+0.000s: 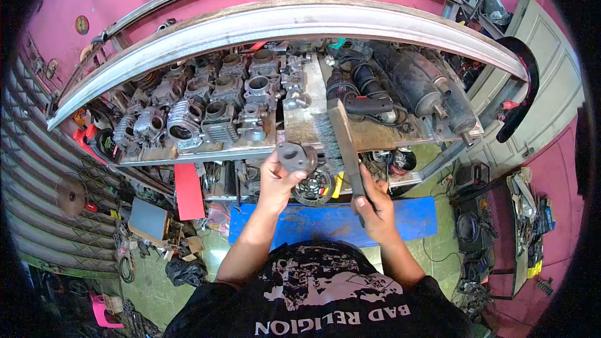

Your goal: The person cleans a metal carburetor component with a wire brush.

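Observation:
My left hand point(277, 181) grips a small dark metal engine part point(293, 155) with a flange and round holes, its thumb along the lower side. In my right hand point(375, 211) is a long brush point(343, 134), held by its handle with the head pointing up. Its grey bristles face left, toward the metal part, with a narrow gap between them. Behind both hands stands a shelf, and a bare wooden patch point(305, 126) of its top lies just beyond the part.
Several engine cylinders point(184, 126) crowd the shelf's left side. Exhaust mufflers point(416, 87) and a power tool point(369, 105) lie on its right. A metal rail point(300, 17) spans above. Below sit a blue bench point(400, 219) and a red panel point(188, 191).

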A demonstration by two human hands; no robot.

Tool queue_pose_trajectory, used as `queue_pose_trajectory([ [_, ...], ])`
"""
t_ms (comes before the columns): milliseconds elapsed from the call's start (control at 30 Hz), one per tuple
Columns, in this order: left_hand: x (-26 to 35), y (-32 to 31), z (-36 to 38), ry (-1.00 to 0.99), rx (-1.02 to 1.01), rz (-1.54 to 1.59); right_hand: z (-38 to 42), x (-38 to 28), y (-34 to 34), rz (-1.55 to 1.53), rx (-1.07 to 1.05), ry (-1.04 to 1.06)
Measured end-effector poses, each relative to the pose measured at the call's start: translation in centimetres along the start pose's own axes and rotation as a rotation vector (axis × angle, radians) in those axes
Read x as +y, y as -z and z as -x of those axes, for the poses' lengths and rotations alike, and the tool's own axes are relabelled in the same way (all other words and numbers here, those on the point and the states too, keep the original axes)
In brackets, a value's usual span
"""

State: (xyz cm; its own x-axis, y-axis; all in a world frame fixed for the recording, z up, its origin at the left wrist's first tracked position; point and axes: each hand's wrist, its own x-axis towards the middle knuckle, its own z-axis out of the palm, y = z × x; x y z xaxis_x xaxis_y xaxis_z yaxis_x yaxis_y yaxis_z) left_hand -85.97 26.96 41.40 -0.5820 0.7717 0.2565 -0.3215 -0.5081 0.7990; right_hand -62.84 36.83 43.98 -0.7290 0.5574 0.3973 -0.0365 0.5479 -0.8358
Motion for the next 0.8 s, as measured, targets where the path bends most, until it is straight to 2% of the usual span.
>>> queue_pose_trajectory([
  [33,-0.2,0.7,0.0,0.008,-0.048,0.058,-0.2,-0.2,0.5,-0.001,0.001,-0.003],
  [100,-0.3,1.6,-0.3,0.023,-0.113,0.041,-0.9,-1.7,1.7,0.158,-0.059,0.127],
  [167,-0.4,1.8,-0.8,-0.084,-0.145,-0.469,-1.7,-4.4,2.6,0.215,-0.107,0.141],
  [233,0.6,1.5,-0.8,-0.062,-0.136,-0.479,-2.4,-6.9,3.3,0.604,-0.267,0.246],
  [300,3.0,1.5,-1.6,-0.366,-0.383,-1.132,-2.9,-8.1,2.8,0.681,-0.215,0.285],
  [367,3.2,-0.1,-1.2,-0.392,-0.397,-1.156,-3.4,-8.8,2.3,0.819,-0.235,0.032],
  [433,3.5,-1.4,-0.8,-0.429,-0.430,-1.131,-3.4,-8.1,2.3,0.740,-0.200,0.063],
  [467,2.1,-0.1,-0.9,-0.352,-0.308,-1.009,-3.2,-7.9,2.4,0.656,-0.168,0.147],
  [533,3.0,0.9,-1.6,-0.404,-0.307,-1.085,-2.4,-6.8,1.8,0.565,-0.080,0.286],
  [567,3.6,1.3,-2.0,-0.453,-0.312,-1.162,-1.7,-6.7,2.1,0.560,-0.078,0.289],
  [633,4.1,1.2,-2.1,-0.435,-0.311,-1.166,-0.5,-6.7,3.5,0.546,-0.230,0.102],
  [700,3.8,1.1,-1.9,-0.379,-0.320,-1.109,-0.7,-6.5,3.5,0.545,-0.240,0.109],
  [767,3.2,-0.2,-1.1,-0.357,-0.489,-1.270,-1.4,-6.0,2.7,0.485,-0.156,0.094],
  [800,3.1,-1.4,-0.8,-0.466,-0.534,-1.273,-1.9,-6.2,2.6,0.487,-0.155,0.091],
])
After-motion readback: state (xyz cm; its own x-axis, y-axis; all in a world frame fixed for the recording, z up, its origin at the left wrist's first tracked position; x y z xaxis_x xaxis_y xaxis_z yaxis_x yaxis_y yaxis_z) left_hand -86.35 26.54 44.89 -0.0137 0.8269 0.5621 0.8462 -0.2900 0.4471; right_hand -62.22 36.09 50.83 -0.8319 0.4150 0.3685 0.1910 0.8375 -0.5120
